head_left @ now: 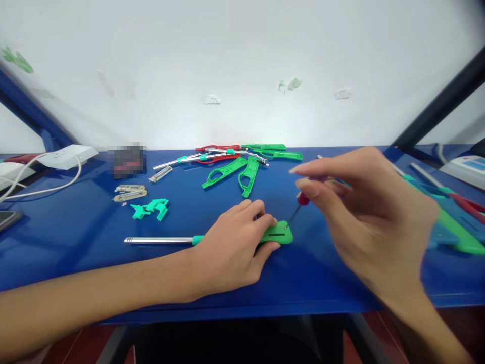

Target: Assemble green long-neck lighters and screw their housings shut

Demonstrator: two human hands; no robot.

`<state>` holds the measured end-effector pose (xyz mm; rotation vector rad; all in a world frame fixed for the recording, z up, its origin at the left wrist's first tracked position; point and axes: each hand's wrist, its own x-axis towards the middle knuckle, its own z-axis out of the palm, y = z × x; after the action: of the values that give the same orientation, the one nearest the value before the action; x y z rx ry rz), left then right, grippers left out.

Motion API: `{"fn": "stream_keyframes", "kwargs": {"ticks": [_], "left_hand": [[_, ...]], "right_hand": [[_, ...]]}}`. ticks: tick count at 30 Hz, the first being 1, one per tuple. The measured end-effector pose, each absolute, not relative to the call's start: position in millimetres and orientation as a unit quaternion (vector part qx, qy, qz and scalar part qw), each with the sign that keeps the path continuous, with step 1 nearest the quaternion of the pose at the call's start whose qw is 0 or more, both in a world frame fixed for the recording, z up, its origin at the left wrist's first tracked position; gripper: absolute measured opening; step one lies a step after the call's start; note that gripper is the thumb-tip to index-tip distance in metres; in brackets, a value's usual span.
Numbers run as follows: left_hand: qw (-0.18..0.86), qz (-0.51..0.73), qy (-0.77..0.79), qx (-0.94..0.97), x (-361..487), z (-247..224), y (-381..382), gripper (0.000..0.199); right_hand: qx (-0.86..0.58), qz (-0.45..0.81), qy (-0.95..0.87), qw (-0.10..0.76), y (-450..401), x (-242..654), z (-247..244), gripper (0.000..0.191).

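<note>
A long-necked gas lighter lies across the table, its metal tube (159, 240) pointing left and its green handle (278, 233) to the right. My left hand (235, 242) is closed over that handle and presses it to the table. Between the fingertips of my right hand (371, 217) is a small screwdriver (302, 198) with a red handle, tilted down to the left. Its tip is at a screw (286, 227) near the handle's right end; whether they touch is hard to tell. Most of the screwdriver's handle is hidden by my fingers.
Behind lie loose green handle halves (248, 177) and a pile of metal tubes (178, 161) with red handle parts. Teal plastic pieces (151, 207) and clear fuel tanks (131, 193) are left of centre. More lighters (458, 227) lie at right. A white cable (56, 189) runs at left.
</note>
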<state>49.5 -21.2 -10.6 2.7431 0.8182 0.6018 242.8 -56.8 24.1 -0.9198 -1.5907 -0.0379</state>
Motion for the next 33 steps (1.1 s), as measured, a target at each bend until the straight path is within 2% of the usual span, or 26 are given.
{"fn": "stream_keyframes", "kwargs": {"ticks": [4,8,10,13,18,26,33], "left_hand": [[0.109,0.204,0.279,0.932,50,-11,-21,0.027],[0.112,0.207,0.276,0.932,50,-12,-21,0.027],[0.112,0.209,0.276,0.931,50,-12,-21,0.027],[0.109,0.207,0.28,0.931,49,-12,-22,0.027],[0.113,0.201,0.28,0.932,50,-12,-22,0.028],[0.114,0.205,0.28,0.931,50,-11,-22,0.029],[0.11,0.197,0.281,0.933,50,-10,-22,0.028]], "right_hand": [[-0.428,-0.024,-0.687,0.587,-58,247,24,0.024],[-0.409,0.021,-0.651,0.639,-58,248,22,0.027],[-0.408,-0.009,-0.644,0.647,-57,247,21,0.023],[-0.432,-0.079,-0.663,0.606,-58,248,23,0.014],[-0.422,0.009,-0.699,0.577,-62,250,27,0.029],[-0.429,-0.057,-0.672,0.601,-56,239,26,0.012],[-0.431,0.069,-0.673,0.597,-63,243,26,0.014]]}}
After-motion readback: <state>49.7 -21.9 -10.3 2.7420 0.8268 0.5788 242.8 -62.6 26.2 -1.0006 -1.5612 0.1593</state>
